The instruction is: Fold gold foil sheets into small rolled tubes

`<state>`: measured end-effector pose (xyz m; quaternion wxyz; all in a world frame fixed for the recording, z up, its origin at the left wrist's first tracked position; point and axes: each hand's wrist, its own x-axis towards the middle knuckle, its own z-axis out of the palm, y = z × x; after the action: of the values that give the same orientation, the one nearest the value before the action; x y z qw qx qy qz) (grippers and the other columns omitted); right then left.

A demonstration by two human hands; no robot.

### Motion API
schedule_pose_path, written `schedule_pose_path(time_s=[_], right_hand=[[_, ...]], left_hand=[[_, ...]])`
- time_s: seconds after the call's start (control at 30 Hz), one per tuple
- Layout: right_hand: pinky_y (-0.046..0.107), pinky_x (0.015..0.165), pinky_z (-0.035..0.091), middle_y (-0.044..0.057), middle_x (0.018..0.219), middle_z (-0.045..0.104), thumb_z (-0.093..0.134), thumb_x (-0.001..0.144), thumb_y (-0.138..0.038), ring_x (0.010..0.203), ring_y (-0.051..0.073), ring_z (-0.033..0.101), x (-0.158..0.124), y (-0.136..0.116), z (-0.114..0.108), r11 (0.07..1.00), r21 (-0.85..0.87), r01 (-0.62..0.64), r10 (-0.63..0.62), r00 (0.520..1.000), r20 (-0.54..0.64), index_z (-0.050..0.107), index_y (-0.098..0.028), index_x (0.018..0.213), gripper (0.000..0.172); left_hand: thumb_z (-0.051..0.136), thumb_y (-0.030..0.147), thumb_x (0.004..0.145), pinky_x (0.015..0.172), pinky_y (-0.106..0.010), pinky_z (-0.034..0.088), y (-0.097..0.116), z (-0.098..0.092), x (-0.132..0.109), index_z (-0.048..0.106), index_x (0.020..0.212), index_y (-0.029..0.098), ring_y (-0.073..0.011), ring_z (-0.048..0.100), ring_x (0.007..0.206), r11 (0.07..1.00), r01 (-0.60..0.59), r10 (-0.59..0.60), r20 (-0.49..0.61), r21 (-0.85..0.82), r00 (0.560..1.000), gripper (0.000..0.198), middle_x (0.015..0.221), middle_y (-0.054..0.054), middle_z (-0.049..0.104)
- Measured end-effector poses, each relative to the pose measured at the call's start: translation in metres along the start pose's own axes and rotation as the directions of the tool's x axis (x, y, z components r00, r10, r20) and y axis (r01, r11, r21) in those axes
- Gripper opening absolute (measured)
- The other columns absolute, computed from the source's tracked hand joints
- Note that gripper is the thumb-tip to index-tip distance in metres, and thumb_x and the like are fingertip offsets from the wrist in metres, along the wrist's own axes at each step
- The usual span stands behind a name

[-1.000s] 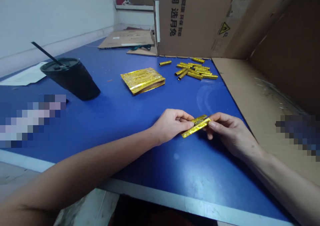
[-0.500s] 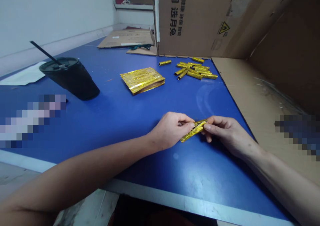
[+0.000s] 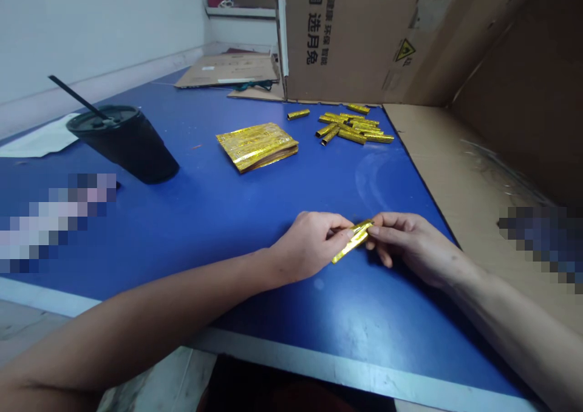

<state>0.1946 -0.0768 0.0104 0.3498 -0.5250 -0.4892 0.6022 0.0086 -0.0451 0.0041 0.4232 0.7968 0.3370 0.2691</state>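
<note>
Between my two hands is a small folded strip of shiny gold paper (image 3: 353, 245), slanted up to the right above the blue table. My left hand (image 3: 312, 242) pinches its left side between thumb and fingers. At the upper right end, the thumb and fingertips of my right hand (image 3: 403, 236) grip the same strip, lower fingers curled beneath. Farther off lies a flat stack of gold foil paper (image 3: 257, 145). To its right, several rolled gold paper tubes (image 3: 353, 128) lie in a loose heap, with a single gold tube (image 3: 298, 114) apart on the left.
A dark cup with a straw (image 3: 130, 145) stands at the left near a white sheet (image 3: 40, 136). A large cardboard box (image 3: 355, 42) rises behind the tubes, its flap along the right side of the blue table (image 3: 204, 218). Flattened cardboard (image 3: 228, 71) lies at the back.
The gold strip now looks more folded over, its gap narrower. My left hand has dipped slightly, and both hands keep their grip. The whole view has shifted a little.
</note>
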Motion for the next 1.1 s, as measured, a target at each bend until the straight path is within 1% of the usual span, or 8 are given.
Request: schedule_pose_path(time_s=[0.13, 0.23, 0.4, 0.53, 0.67, 0.8, 0.93, 1.1], right_hand=[[0.020, 0.038, 0.032, -0.002, 0.058, 0.058, 0.062, 0.072, -0.031, 0.037, 0.005, 0.045, -0.0001, -0.0022, 0.0018, 0.995, 0.064, -0.073, 0.073, 0.997, 0.005, 0.057, -0.015, 0.065, 0.018], [0.020, 0.036, 0.033, -0.002, 0.056, 0.058, 0.063, 0.070, -0.030, 0.036, 0.006, 0.045, 0.0001, -0.0031, 0.0030, 0.991, 0.112, -0.073, 0.076, 0.997, -0.028, 0.057, -0.015, 0.064, 0.017], [0.020, 0.037, 0.036, -0.001, 0.055, 0.059, 0.063, 0.070, -0.027, 0.037, 0.007, 0.048, 0.0006, -0.0011, 0.0016, 0.983, 0.182, -0.036, 0.049, 0.996, -0.071, 0.057, -0.015, 0.064, 0.014], [0.021, 0.044, 0.044, 0.002, 0.048, 0.060, 0.063, 0.070, -0.025, 0.043, 0.010, 0.055, 0.0010, -0.0001, 0.0007, 0.973, 0.227, -0.042, 0.060, 0.996, -0.070, 0.058, -0.015, 0.066, 0.012], [0.024, 0.052, 0.050, 0.006, 0.054, 0.066, 0.063, 0.070, -0.022, 0.048, 0.013, 0.061, 0.0015, -0.0020, 0.0012, 0.953, 0.296, -0.060, 0.082, 0.994, -0.065, 0.058, -0.014, 0.066, 0.009], [0.023, 0.053, 0.051, 0.008, 0.055, 0.067, 0.061, 0.069, -0.017, 0.050, 0.014, 0.063, 0.0025, -0.0036, 0.0006, 0.938, 0.339, -0.066, 0.095, 0.993, -0.069, 0.059, -0.014, 0.065, 0.006], [0.021, 0.053, 0.052, 0.007, 0.056, 0.067, 0.060, 0.070, -0.017, 0.051, 0.014, 0.064, 0.0035, -0.0032, -0.0019, 0.925, 0.371, -0.080, 0.108, 0.992, -0.057, 0.061, -0.014, 0.066, 0.004], [0.021, 0.053, 0.053, 0.006, 0.057, 0.068, 0.062, 0.069, -0.019, 0.052, 0.013, 0.064, 0.0045, -0.0006, -0.0030, 0.928, 0.365, -0.069, 0.101, 0.993, -0.067, 0.061, -0.014, 0.067, 0.005]], left_hand=[[0.046, 0.019, 0.081, 0.059, -0.017, 0.043, 0.0019, -0.0005, -0.0009, 0.065, 0.090, 0.014, -0.0085, 0.057, 0.065, 0.983, -0.119, 0.119, 0.004, 0.137, 0.993, 0.022, 0.080, -0.002, 0.065], [0.046, 0.017, 0.080, 0.060, -0.017, 0.042, 0.0027, -0.0014, -0.0007, 0.065, 0.092, 0.015, -0.0079, 0.056, 0.065, 0.968, -0.176, 0.174, 0.028, 0.181, 0.984, 0.022, 0.080, -0.001, 0.065], [0.041, 0.011, 0.077, 0.057, -0.017, 0.038, 0.0042, -0.0044, -0.0010, 0.061, 0.101, 0.019, -0.0072, 0.054, 0.062, 0.966, -0.149, 0.134, 0.081, 0.210, 0.988, 0.032, 0.076, 0.002, 0.063], [0.037, 0.010, 0.076, 0.054, -0.018, 0.036, 0.0050, -0.0065, -0.0016, 0.058, 0.107, 0.019, -0.0073, 0.051, 0.056, 0.961, -0.121, 0.091, 0.130, 0.248, 0.987, 0.038, 0.069, 0.003, 0.061], [0.036, 0.010, 0.076, 0.062, -0.020, 0.040, 0.0057, -0.0080, -0.0012, 0.059, 0.100, 0.018, -0.0093, 0.056, 0.068, 0.959, -0.140, 0.103, 0.158, 0.245, 0.982, 0.034, 0.082, 0.001, 0.063], [0.034, 0.010, 0.076, 0.068, -0.021, 0.042, 0.0064, -0.0092, -0.0006, 0.058, 0.097, 0.019, -0.0108, 0.058, 0.075, 0.959, -0.157, 0.112, 0.193, 0.236, 0.975, 0.032, 0.090, 0.000, 0.064], [0.036, 0.008, 0.076, 0.073, -0.023, 0.043, 0.0073, -0.0086, -0.0005, 0.056, 0.099, 0.017, -0.0133, 0.059, 0.082, 0.946, -0.173, 0.124, 0.186, 0.276, 0.975, 0.032, 0.093, -0.003, 0.063], [0.037, 0.006, 0.075, 0.080, -0.029, 0.044, 0.0060, -0.0058, -0.0012, 0.051, 0.105, 0.012, -0.0178, 0.057, 0.092, 0.908, -0.235, 0.166, 0.216, 0.348, 0.962, 0.033, 0.096, -0.008, 0.061]])
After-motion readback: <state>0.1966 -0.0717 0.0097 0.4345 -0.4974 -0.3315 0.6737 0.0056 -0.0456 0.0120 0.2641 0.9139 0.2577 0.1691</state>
